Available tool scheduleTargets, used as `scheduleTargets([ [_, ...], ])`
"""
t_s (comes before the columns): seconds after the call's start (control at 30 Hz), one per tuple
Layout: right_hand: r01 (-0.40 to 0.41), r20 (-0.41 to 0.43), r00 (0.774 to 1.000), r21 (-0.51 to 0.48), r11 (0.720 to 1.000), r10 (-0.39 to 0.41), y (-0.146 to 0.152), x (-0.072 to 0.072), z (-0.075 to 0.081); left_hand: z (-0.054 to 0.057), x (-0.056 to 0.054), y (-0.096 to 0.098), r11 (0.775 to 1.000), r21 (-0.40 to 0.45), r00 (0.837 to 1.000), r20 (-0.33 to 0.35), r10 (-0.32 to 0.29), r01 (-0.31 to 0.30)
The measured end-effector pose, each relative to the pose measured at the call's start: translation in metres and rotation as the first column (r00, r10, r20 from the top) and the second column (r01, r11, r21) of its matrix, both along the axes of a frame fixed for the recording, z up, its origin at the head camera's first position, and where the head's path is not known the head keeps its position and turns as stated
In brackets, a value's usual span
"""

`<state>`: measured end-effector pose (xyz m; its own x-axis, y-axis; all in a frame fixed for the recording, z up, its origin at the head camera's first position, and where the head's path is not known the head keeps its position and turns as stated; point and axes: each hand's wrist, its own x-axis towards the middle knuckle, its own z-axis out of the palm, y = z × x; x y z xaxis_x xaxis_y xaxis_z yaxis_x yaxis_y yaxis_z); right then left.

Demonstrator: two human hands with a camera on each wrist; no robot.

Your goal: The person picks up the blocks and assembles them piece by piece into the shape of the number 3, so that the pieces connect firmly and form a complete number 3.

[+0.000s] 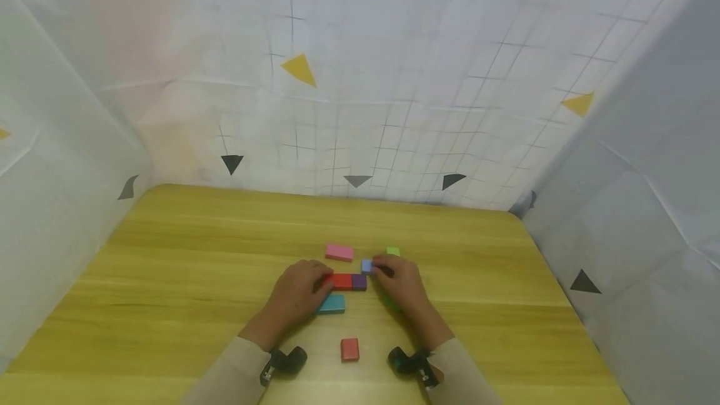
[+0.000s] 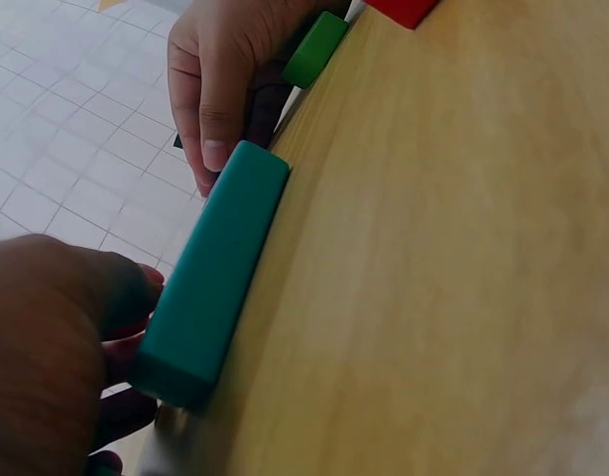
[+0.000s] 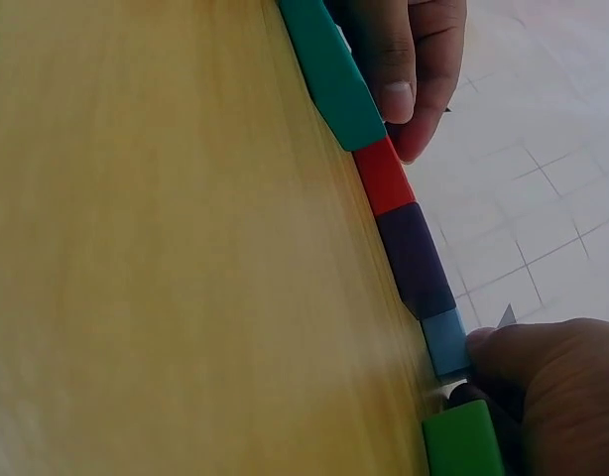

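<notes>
In the head view my left hand (image 1: 298, 292) grips the left end of a long red block (image 1: 342, 281), thumb on the near side. A purple block (image 1: 359, 282) sits end-on against the red one's right end. My right hand (image 1: 400, 281) pinches a light blue block (image 1: 366, 266) between thumb and fingers, just behind the purple block. A teal block (image 1: 332, 304) lies in front of the red block, close by my left thumb; it fills much of the left wrist view. Green (image 3: 463, 436) shows right beside my right hand, partly hidden by it.
Behind the row lies a pink block (image 1: 340, 252). A light green block (image 1: 393, 251) peeks out beyond my right hand. Nearer me, between the forearms, a small red block (image 1: 350, 350) rests on the wooden table (image 1: 197, 255). White sheeting (image 1: 360, 130) surrounds the table's back and sides.
</notes>
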<state>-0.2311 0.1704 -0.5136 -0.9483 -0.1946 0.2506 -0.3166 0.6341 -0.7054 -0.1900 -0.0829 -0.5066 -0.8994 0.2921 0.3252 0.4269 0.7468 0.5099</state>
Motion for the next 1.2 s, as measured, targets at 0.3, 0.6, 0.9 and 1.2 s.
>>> scheduleTargets([
  [0.3, -0.010, -0.025, 1.000, 0.015, 1.000, 0.010, 0.0001, -0.0009, -0.0043, -0.0026, -0.0022, -0.0004, 1.000, 0.004, 1.000, 0.001, 0.002, -0.002],
  [0.6, -0.028, -0.038, 0.999, 0.025, 0.999, 0.029, 0.0007, 0.0005, -0.0045, -0.0022, -0.0022, -0.0002, 1.000, -0.015, 1.000, 0.006, 0.012, -0.012],
  [0.9, -0.045, -0.039, 0.998, 0.038, 0.998, 0.046, 0.0009, 0.0008, -0.0048, -0.0020, -0.0020, -0.0004, 1.000, -0.005, 1.000, 0.003, 0.011, -0.011],
  [1.2, -0.069, -0.047, 0.996, 0.053, 0.996, 0.071, 0.0020, 0.0015, -0.0048, -0.0014, -0.0008, -0.0003, 1.000, 0.001, 1.000, 0.012, 0.013, -0.013],
])
